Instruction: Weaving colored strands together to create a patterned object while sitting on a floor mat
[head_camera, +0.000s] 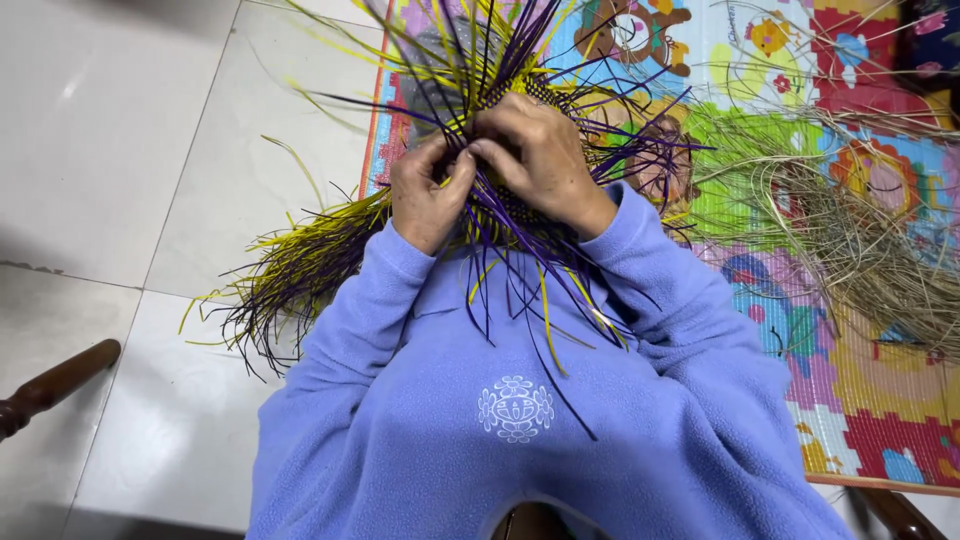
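Seen from above: we note the white tiled floor filling the left of the frame and a colourful patterned mat on the right, which carries a loose heap of tan fibre strands. Our lavender fleece sleeves occupy the lower centre. At upper centre lies the woven piece of purple and yellow strips, its free ends fanning outward. Our left hand and right hand meet upon it, the fingers pressed together, pinching purple strips. A dark wooden leg shows at lower left.
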